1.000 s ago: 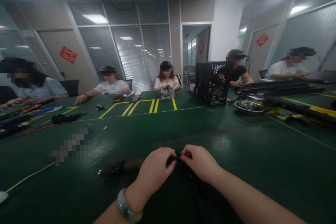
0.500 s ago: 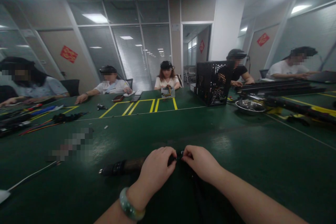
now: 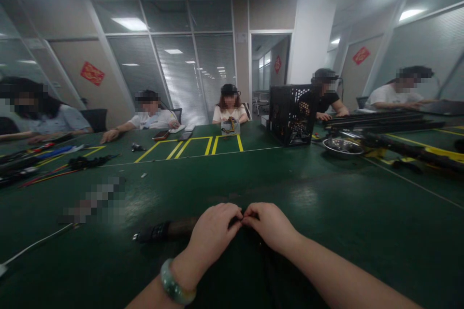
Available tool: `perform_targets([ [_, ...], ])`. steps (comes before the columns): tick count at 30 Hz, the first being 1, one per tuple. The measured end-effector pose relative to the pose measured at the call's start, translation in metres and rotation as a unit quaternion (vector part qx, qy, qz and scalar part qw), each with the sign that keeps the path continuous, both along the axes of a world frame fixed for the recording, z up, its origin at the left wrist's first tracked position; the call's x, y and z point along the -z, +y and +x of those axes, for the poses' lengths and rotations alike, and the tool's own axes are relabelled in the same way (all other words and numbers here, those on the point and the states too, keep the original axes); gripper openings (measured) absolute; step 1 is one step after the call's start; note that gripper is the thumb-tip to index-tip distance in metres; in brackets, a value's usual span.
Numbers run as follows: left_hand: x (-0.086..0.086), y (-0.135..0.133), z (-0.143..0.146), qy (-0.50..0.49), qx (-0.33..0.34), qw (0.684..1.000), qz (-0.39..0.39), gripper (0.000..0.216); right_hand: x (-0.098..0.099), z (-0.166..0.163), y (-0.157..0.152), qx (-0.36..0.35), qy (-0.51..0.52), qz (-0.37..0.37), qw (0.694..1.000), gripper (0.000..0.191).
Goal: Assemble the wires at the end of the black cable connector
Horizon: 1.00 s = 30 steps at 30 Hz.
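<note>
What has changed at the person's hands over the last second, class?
The left hand and right hand drew together; their fingertips now touch, closing the gap over the dark cable. The cable stays lying on the green table.

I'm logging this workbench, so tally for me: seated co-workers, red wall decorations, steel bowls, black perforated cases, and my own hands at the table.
Seated co-workers: 5
Red wall decorations: 3
Steel bowl: 1
Black perforated case: 1
Own hands, left hand and right hand: 2
Total: 12
</note>
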<state>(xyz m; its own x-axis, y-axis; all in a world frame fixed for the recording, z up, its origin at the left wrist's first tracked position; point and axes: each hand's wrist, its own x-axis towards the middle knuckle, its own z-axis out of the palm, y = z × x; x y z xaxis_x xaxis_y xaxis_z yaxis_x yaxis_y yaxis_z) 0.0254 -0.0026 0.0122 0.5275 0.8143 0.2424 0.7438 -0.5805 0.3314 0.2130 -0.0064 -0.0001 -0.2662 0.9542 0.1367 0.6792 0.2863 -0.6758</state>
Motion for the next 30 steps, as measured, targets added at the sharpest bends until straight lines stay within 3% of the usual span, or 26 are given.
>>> perform_targets([
  [12, -0.0024, -0.0027, 0.0007, 0.008, -0.009, 1.0, 0.011, 0.007, -0.0024, 0.0036, -0.0095, 0.017, -0.039, -0.046, 0.998, 0.014],
  [30, -0.0012, -0.0022, 0.0028, 0.016, -0.023, 0.999, 0.017, 0.008, -0.0059, 0.0026, -0.0031, 0.019, -0.02, -0.005, 1.0, 0.012],
])
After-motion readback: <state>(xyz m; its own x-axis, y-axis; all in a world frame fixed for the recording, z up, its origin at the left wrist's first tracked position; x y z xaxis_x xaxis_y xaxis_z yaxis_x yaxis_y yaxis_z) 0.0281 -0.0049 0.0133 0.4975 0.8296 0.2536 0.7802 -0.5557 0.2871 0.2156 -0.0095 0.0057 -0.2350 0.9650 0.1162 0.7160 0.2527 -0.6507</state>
